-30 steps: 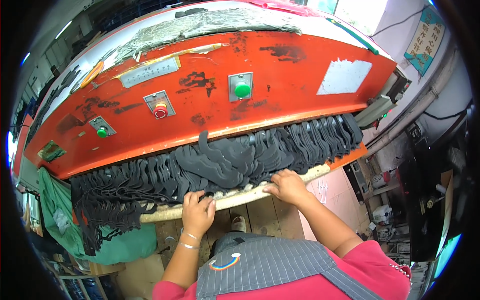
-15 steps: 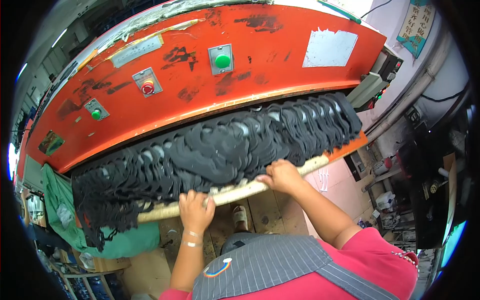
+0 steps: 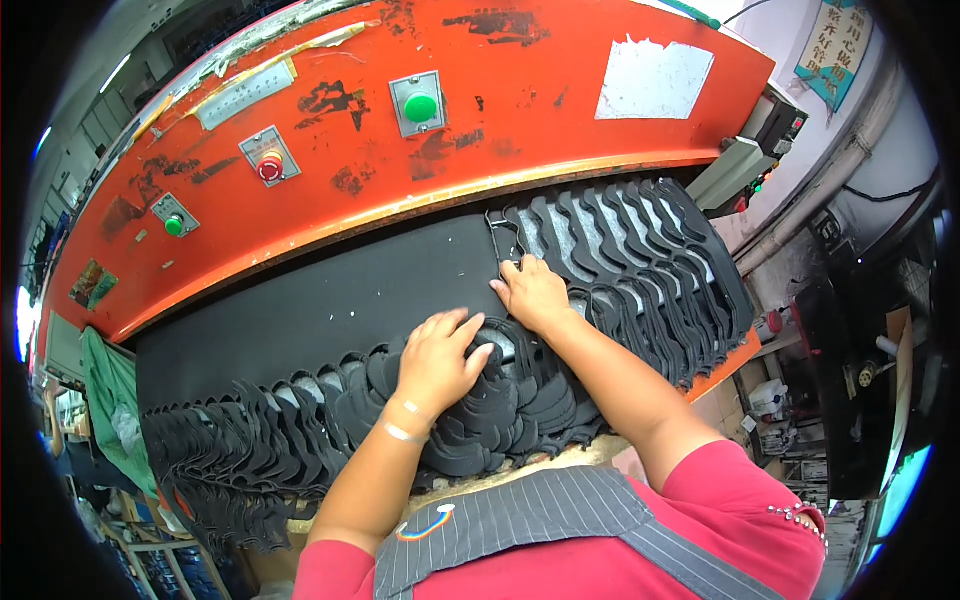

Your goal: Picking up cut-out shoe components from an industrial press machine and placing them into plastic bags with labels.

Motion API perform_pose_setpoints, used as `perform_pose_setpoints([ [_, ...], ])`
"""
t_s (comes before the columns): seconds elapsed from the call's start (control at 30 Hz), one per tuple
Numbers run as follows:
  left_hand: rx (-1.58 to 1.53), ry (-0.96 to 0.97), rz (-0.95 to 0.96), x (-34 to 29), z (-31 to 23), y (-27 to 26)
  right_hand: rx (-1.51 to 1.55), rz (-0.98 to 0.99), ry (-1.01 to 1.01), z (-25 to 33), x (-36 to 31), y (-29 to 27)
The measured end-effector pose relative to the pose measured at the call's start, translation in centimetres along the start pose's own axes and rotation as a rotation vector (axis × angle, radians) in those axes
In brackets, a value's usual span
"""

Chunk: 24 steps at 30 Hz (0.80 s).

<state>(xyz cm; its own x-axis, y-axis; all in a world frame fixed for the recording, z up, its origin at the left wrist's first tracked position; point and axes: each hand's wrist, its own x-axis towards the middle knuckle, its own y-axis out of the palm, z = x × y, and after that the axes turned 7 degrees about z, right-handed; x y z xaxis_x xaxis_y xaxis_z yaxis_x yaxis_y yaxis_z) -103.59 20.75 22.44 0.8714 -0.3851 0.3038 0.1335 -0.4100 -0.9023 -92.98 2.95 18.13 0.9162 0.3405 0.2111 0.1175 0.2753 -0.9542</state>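
Observation:
A black sheet (image 3: 330,290) lies flat under the orange press (image 3: 540,90). My right hand (image 3: 537,297) is at its right part, fingers closed on the near end of a thin-edged cutting die (image 3: 503,225); the hand hides part of the die. Lower and to the left, my left hand (image 3: 437,368) has its thumb and fingers apart. It rests over a heap of curved, flat black cut pieces (image 3: 500,410) and grips nothing. Right of my right hand, wavy black strips of cut sheet (image 3: 600,235) stand with pale gaps between them.
Green buttons (image 3: 420,107) and a red button (image 3: 270,166) sit on the press front. More wavy black scrap (image 3: 240,440) hangs over the near left edge. A green sack (image 3: 105,390) stands at the left, a control box (image 3: 745,150) at the right.
Both hands have let go of the pale front edge and moved up over the material. The board and its load have come nearer, baring the flat black sheet behind the pieces.

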Motion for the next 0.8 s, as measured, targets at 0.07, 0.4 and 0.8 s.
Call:
perform_pose_setpoints([
  [0.07,0.182,-0.086,0.066,-0.4,0.8,3.0,0.015,0.019,-0.066,0.0,-1.3,-0.2],
  [0.4,0.196,-0.171,0.107,-2.5,0.7,4.6,0.43,-0.107,0.081,-5.7,-0.2,-14.2],
  [0.8,-1.875,-0.296,-0.191,-3.4,-8.0,0.6,0.849,0.011,-0.4,3.7,-18.0,-9.1],
])
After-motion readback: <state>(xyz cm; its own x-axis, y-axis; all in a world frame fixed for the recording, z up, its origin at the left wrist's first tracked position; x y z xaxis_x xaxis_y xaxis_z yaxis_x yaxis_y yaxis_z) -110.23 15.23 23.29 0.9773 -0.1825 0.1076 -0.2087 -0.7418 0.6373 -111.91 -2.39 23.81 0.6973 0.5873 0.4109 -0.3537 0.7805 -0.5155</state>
